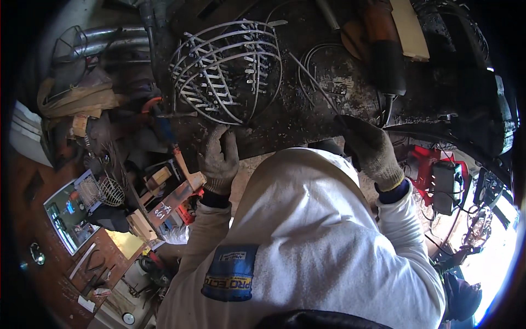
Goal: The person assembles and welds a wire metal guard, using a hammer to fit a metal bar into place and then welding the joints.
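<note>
The person's left hand (220, 162), in a knitted glove, is just at the near edge of the tabletop (274, 131). Its fingers are bent and point up to the lower rim of a metal wire frame (212, 77); whether they pinch this rim or only stay beside it, I cannot tell. The right hand (370, 151), gloved too, has its fingers closed on the lower end of a thin metal rod (313, 82), which goes slantwise up and left, toward the frame. The frame lies on the tabletop, directly beyond the left fingers and well to the left of the right hand. It is made of curved bars, and rows of short rungs stand between them.

The tabletop is dark and dirty, with small crumbs spread on it. Beyond the right hand lies an orange and black power tool (387, 63), and next to it a pale board (410, 30).

To the left of the tabletop there are a blue and orange tool (164, 129), shiny metal pipes (115, 38) and, lower, a round wire basket (112, 192). To the right, below, a red object (422, 170) is beside a dark box (445, 186) with cables. Strong light enters at the lower right.
</note>
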Demonstrator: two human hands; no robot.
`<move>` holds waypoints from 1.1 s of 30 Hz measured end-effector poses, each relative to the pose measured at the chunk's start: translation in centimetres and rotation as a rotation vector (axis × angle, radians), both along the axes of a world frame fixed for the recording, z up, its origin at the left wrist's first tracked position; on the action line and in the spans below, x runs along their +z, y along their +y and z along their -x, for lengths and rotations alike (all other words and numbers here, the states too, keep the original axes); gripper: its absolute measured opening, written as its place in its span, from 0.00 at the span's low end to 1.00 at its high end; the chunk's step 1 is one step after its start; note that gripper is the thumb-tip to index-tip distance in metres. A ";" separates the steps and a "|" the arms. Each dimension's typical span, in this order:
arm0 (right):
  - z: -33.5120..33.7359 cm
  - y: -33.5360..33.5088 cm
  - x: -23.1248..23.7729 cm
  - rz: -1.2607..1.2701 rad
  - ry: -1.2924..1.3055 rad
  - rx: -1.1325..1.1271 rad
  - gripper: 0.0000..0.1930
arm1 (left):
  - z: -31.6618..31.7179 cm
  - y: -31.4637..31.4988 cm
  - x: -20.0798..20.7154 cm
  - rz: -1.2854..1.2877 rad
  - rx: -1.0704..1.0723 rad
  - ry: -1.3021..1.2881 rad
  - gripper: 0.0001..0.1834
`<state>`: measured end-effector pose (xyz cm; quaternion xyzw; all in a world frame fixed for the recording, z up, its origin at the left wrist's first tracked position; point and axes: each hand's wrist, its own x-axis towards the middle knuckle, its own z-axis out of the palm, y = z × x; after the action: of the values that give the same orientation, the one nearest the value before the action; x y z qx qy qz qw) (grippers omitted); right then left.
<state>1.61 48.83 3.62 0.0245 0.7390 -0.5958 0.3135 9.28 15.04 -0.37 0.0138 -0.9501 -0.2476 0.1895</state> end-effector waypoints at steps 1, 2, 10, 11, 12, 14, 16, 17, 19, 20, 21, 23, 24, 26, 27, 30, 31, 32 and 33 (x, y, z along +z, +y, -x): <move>0.0 0.0 -0.4 0.010 -0.004 -0.003 0.17 | -0.1 0.0 0.0 -0.001 0.007 -0.006 0.11; 0.1 0.1 -0.8 0.018 -0.010 0.000 0.17 | -0.1 0.1 -0.1 0.005 0.007 -0.007 0.11; 1.3 -0.6 -0.4 0.029 -0.059 0.038 0.18 | 0.1 0.3 -0.1 0.051 -0.001 0.027 0.11; 1.2 -0.8 -1.0 0.018 -0.011 0.048 0.18 | 0.2 0.4 0.0 0.048 0.000 0.032 0.11; 1.1 -0.8 -1.1 0.011 0.016 0.053 0.18 | 0.4 0.6 0.4 0.014 -0.001 0.014 0.12; 1.2 -0.9 -1.1 -0.025 0.064 0.083 0.19 | 0.4 0.5 0.4 -0.024 0.001 0.005 0.12; 1.1 -1.1 -0.8 -0.059 0.093 0.111 0.19 | 0.0 0.1 -0.1 0.000 -0.012 0.018 0.12; 0.8 -1.3 -0.6 -0.044 0.164 0.084 0.18 | -0.2 0.1 -0.4 -0.004 -0.003 0.032 0.12; 0.2 -1.8 0.3 -0.031 0.247 0.069 0.18 | -0.7 0.1 -0.7 -0.010 0.024 0.060 0.11; -0.1 -2.0 0.9 0.021 0.155 -0.038 0.18 | -0.7 0.1 -0.6 -0.015 0.033 0.074 0.11; -0.3 -2.2 1.4 0.074 0.062 -0.145 0.17 | -0.7 0.1 -0.3 0.122 -0.016 0.100 0.10; -0.6 -2.9 1.1 0.114 0.155 -0.171 0.17 | -0.9 -0.1 0.1 0.255 -0.053 0.142 0.10; -0.7 -3.3 1.1 0.178 0.207 -0.208 0.17 | -1.0 -0.2 0.3 0.140 -0.017 0.151 0.10; -0.7 -5.0 1.2 0.312 0.329 -0.286 0.17 | -1.0 -0.5 1.0 0.013 0.010 0.179 0.10; -0.8 -5.7 1.3 0.287 0.373 -0.292 0.16 | -0.9 -0.6 2.1 -0.043 -0.007 0.190 0.10; -0.5 -9.2 1.5 0.349 0.500 -0.276 0.14 | -0.3 -0.3 5.2 -0.150 -0.091 0.246 0.11; -0.4 -10.3 2.0 0.379 0.533 -0.253 0.13 | 0.0 -0.1 6.4 -0.194 -0.158 0.275 0.11; -0.6 -11.4 2.8 0.414 0.493 -0.255 0.13 | 0.4 0.6 8.0 -0.183 -0.199 0.231 0.12; -0.8 -12.4 3.7 0.449 0.454 -0.266 0.12 | 0.7 1.2 8.5 -0.192 -0.224 0.244 0.12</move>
<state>2.43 36.44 7.33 -0.0820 0.6309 -0.7693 0.0584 8.54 16.24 8.18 -0.1040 -0.8877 -0.3563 0.2724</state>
